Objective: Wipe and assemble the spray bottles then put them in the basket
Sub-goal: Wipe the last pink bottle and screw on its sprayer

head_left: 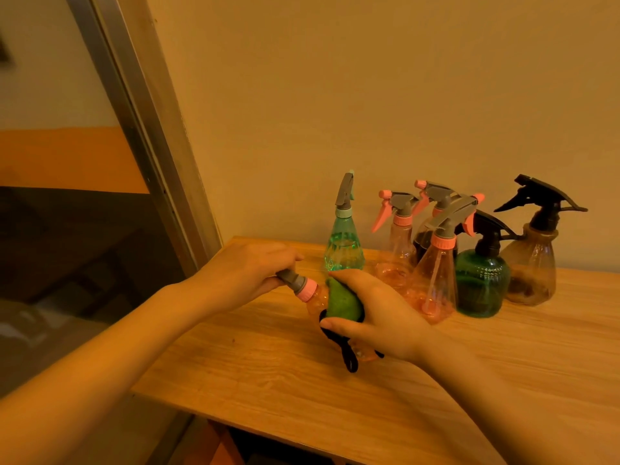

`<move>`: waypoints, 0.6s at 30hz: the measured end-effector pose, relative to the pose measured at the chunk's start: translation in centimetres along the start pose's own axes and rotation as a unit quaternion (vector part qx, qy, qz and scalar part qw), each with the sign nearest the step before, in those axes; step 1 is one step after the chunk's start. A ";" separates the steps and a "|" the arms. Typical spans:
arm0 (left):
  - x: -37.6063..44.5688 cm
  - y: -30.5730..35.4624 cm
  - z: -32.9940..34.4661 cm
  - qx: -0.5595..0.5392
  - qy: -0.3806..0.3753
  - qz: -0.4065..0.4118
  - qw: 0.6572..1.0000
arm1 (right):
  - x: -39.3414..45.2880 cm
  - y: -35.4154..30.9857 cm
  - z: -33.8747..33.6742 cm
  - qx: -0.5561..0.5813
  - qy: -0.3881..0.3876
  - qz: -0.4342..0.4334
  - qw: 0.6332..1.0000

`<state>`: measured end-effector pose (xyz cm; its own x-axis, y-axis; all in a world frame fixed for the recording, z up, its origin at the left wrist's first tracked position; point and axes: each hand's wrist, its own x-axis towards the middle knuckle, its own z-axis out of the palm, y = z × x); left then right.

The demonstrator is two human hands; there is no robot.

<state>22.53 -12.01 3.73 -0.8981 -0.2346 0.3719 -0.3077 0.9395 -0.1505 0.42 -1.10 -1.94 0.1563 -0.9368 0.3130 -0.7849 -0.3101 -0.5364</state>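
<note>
I hold a pink spray bottle (314, 301) tilted on its side above the wooden table (268, 370). My left hand (245, 273) grips its grey spray head (292, 280), just above the pink collar. My right hand (372, 313) wraps a green cloth (344, 303) with black edging round the bottle's body, hiding most of it. A black strip of the cloth hangs below my right palm.
Several assembled spray bottles stand at the back of the table by the wall: a light green one (344, 250), pink ones (436, 276), a dark green one (483, 283) and a brown one (531, 266). A metal window frame (151, 135) rises on the left. The table's near edge drops off.
</note>
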 end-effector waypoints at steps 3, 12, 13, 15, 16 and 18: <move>-0.5 0.1 -0.1 0.028 0.006 0.015 0.999 | -0.6 0.8 0.3 0.020 -0.005 0.014 1.000; -2.0 -0.1 0.8 0.030 0.015 0.017 0.999 | -3.7 3.0 -0.1 0.172 -0.023 0.101 0.980; -1.9 -0.1 0.9 0.029 0.019 0.021 0.999 | -3.7 2.9 -0.2 0.162 -0.024 0.098 0.982; -1.7 0.0 0.8 0.035 0.023 0.035 0.998 | -3.3 2.2 -0.5 0.131 -0.030 0.081 0.988; -1.5 0.1 0.7 0.043 0.024 0.043 0.998 | -2.9 1.6 -0.7 0.115 -0.034 0.076 0.990; -1.2 0.4 0.7 0.055 0.025 0.059 0.996 | -2.1 0.6 -1.0 0.090 -0.038 0.065 0.993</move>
<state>23.28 -11.54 2.60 -0.9139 -0.1085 0.3912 -0.2361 0.9259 -0.2948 -0.99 0.81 -2.10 0.1105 -0.9783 0.1751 -0.6829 -0.2027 -0.7018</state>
